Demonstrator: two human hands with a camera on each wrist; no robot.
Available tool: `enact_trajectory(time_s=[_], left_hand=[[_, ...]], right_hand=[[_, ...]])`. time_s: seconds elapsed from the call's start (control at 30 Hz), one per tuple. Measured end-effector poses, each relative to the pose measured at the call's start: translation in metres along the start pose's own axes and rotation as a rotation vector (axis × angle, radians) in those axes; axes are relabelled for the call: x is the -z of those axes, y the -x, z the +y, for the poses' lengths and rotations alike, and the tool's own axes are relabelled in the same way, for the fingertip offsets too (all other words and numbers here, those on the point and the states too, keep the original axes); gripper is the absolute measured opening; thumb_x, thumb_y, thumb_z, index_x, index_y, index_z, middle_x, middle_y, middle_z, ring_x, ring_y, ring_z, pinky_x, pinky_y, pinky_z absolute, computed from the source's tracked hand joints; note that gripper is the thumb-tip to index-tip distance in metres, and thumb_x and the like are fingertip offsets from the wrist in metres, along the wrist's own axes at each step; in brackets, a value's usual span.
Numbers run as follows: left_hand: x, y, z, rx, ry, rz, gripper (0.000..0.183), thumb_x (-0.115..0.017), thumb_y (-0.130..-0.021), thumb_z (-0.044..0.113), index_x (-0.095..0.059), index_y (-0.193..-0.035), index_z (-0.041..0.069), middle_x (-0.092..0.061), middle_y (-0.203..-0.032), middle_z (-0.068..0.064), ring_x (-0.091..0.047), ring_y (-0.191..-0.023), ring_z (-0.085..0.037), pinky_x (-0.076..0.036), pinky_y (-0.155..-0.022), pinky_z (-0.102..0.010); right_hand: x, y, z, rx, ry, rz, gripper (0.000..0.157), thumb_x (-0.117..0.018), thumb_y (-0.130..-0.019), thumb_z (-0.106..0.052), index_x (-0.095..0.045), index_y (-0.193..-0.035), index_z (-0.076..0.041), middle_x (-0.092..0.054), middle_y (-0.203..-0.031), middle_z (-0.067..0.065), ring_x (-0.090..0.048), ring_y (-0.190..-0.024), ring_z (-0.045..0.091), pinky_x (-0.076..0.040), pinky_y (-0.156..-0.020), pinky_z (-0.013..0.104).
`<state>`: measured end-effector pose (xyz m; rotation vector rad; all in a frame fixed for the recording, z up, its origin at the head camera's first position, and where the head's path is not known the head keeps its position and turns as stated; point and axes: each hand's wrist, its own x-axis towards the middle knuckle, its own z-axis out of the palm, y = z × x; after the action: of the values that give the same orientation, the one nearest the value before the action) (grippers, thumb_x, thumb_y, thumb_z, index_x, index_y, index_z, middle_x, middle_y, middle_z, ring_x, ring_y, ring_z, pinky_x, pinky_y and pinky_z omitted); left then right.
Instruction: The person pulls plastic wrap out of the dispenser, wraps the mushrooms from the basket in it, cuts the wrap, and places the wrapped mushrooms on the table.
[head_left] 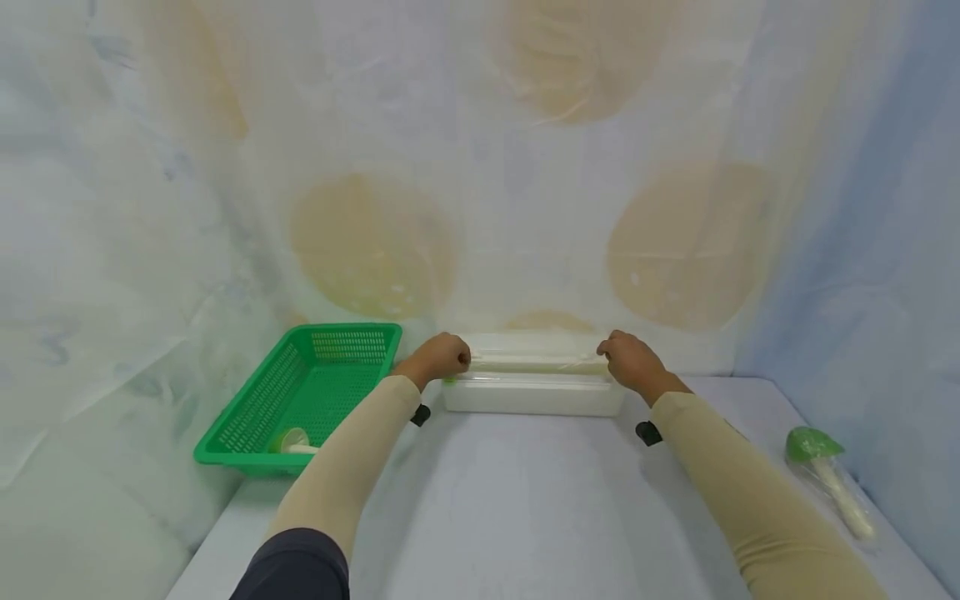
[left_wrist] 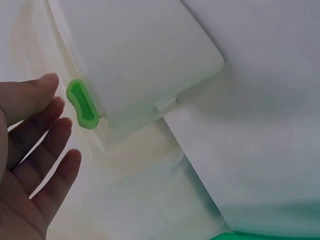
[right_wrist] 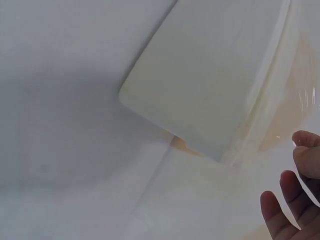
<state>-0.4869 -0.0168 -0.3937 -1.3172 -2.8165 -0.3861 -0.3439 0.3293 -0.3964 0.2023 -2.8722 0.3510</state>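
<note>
A long white cling film dispenser [head_left: 532,396] stands at the back of the table, its lid tipped back and a roll [head_left: 536,365] showing inside. At its left end sits a small green slider [left_wrist: 83,105]. My left hand [head_left: 442,357] is above that end, thumb and forefinger pinching the edge of clear cling film [left_wrist: 37,45]. Over the right end, my right hand [head_left: 630,360] pinches the film's other corner between thumb and forefinger, its other fingers spread apart. Glints mark the cling film [right_wrist: 305,95] beside the dispenser in the right wrist view.
A green plastic basket [head_left: 300,400] stands at the left, with a green-and-white brush-like thing [head_left: 292,442] in it. A wrapped green-headed tool with a pale handle [head_left: 828,479] lies near the right edge. Sheeting with tan circles hangs behind the table [head_left: 525,500].
</note>
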Motion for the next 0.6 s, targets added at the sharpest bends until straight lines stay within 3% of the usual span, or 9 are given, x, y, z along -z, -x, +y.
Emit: enact_trajectory(time_s=[0.1, 0.27, 0.43, 0.6], left_hand=[[0.002, -0.001, -0.001, -0.001, -0.04, 0.037, 0.028, -0.056, -0.086, -0.002, -0.056, -0.063, 0.013, -0.035, -0.059, 0.005, -0.032, -0.058, -0.012, -0.03, -0.055, -0.027], [0.009, 0.0, -0.002, 0.031, -0.05, 0.07, 0.017, -0.059, -0.088, 0.001, -0.071, -0.079, 0.008, -0.052, -0.068, 0.004, -0.043, -0.064, -0.012, -0.038, -0.06, -0.028], [0.02, 0.0, 0.0, 0.055, 0.006, 0.094, 0.008, -0.066, -0.089, 0.008, -0.075, -0.088, 0.008, -0.066, -0.083, 0.002, -0.057, -0.074, -0.016, -0.049, -0.069, -0.032], [0.028, 0.001, 0.002, 0.085, 0.051, 0.097, 0.006, -0.067, -0.089, 0.008, -0.072, -0.087, 0.01, -0.065, -0.085, 0.0, -0.058, -0.077, -0.018, -0.049, -0.071, -0.034]], right_hand=[[0.003, -0.002, -0.002, -0.006, 0.019, -0.001, 0.03, -0.048, -0.093, 0.01, -0.066, -0.117, 0.007, -0.059, -0.1, 0.016, -0.059, -0.096, 0.034, -0.05, -0.084, 0.044], [0.008, -0.006, -0.005, -0.017, 0.042, -0.002, 0.028, -0.05, -0.093, 0.01, -0.064, -0.117, 0.007, -0.057, -0.102, 0.018, -0.059, -0.096, 0.035, -0.05, -0.082, 0.043], [0.014, -0.011, -0.005, -0.028, 0.044, 0.015, 0.028, -0.05, -0.093, 0.011, -0.063, -0.118, 0.008, -0.055, -0.107, 0.021, -0.058, -0.099, 0.037, -0.05, -0.085, 0.045], [0.021, -0.015, -0.006, -0.019, 0.049, 0.033, 0.027, -0.051, -0.094, 0.01, -0.062, -0.118, 0.008, -0.054, -0.11, 0.023, -0.058, -0.102, 0.039, -0.049, -0.087, 0.046]])
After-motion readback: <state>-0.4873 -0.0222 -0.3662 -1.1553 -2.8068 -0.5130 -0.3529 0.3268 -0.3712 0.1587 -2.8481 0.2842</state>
